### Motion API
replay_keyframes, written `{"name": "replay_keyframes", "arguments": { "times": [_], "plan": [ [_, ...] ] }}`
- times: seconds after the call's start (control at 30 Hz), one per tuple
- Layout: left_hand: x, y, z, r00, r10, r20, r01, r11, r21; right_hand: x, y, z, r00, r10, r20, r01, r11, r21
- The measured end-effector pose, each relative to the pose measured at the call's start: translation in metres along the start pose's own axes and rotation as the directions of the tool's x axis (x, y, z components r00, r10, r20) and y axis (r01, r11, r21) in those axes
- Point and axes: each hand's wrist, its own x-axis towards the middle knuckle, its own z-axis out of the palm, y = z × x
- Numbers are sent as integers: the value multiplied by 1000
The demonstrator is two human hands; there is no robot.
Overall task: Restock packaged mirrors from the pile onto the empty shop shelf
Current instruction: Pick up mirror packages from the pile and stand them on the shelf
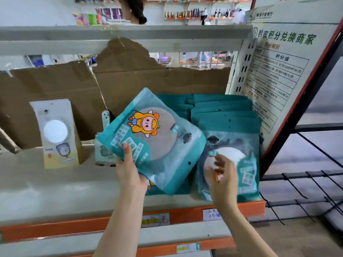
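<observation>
Mirrors (225,115) stand stacked centre-right; my left hand (130,171) grips one packet (154,138) (tilted), right hand (221,176) loose-fingered; shelf (55,182) mostly unfilled.

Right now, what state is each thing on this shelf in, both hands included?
held mirror packet: lifted above the shelf, tilted.
left hand: grips the held mirror packet at its lower edge, thumb on the front.
right hand: fingers loose, holds nothing, blurred.
teal packet rows: standing upright at the right end.
white packet: standing upright, apart at the left.
</observation>
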Motion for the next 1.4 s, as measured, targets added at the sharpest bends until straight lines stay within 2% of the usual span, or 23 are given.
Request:
{"name": "replay_keyframes", "arguments": {
  "times": [0.07,0.13,0.2,0.23,0.27,0.37,0.47,0.57,0.63,0.77,0.83,0.93,1.0,1.07,1.13,1.17,1.23,1.3,1.33,1.4],
  "plan": [
    [-4,-5,2,998,-45,42,47,997,-54,-11,-19,7,972,121,200,-170,952,253],
    [-11,-10,4,993,-88,76,95,991,-94,-17,-32,14,893,238,382,-416,759,501],
    [-18,-15,5,989,-101,107,113,987,-113,-19,-33,20,791,346,504,-608,537,585],
    [-21,-17,5,987,-112,115,127,984,-126,-20,-32,21,753,372,543,-657,486,577],
    [-21,-17,4,985,-123,119,139,981,-138,-21,-32,21,736,368,568,-672,496,549],
    [-20,-18,2,978,-175,111,195,957,-216,-25,-29,23,735,299,609,-628,638,445],
    [-16,-19,-1,971,-204,122,232,926,-298,-30,-28,26,680,203,705,-637,640,430],
    [-20,-25,-3,968,-196,159,223,958,-180,-30,-31,33,679,159,716,-633,620,463],
    [-27,-28,-4,956,-198,216,233,961,-148,-26,-37,38,720,208,662,-645,554,527],
    [-28,-33,-10,928,-260,269,291,953,-85,-9,-39,36,736,322,595,-673,262,691],
    [-21,-34,-18,918,-267,293,289,956,-36,0,-40,31,743,310,594,-664,226,713],
    [-6,-22,-31,945,-179,275,162,983,85,12,-42,23,769,291,569,-636,259,727],
    [9,-10,-43,983,-52,178,11,974,228,21,-42,17,797,278,536,-602,292,743],
    [21,6,-53,976,183,118,-216,879,425,29,-41,10,817,267,512,-576,311,756],
    [26,17,-55,909,347,233,-417,732,538,35,-39,6,816,261,515,-577,342,742],
    [25,21,-53,887,360,290,-462,693,553,36,-38,5,811,259,525,-585,369,722],
    [24,25,-48,861,313,400,-496,689,528,37,-37,5,796,270,542,-602,446,662],
    [21,25,-41,872,150,467,-434,679,592,34,-37,10,784,290,549,-609,527,592],
    [18,23,-37,880,46,473,-390,639,663,31,-36,13,781,300,548,-608,566,557],
    [15,14,-32,887,-102,451,-349,492,797,28,-37,20,776,307,550,-600,626,497]
  ]
}}
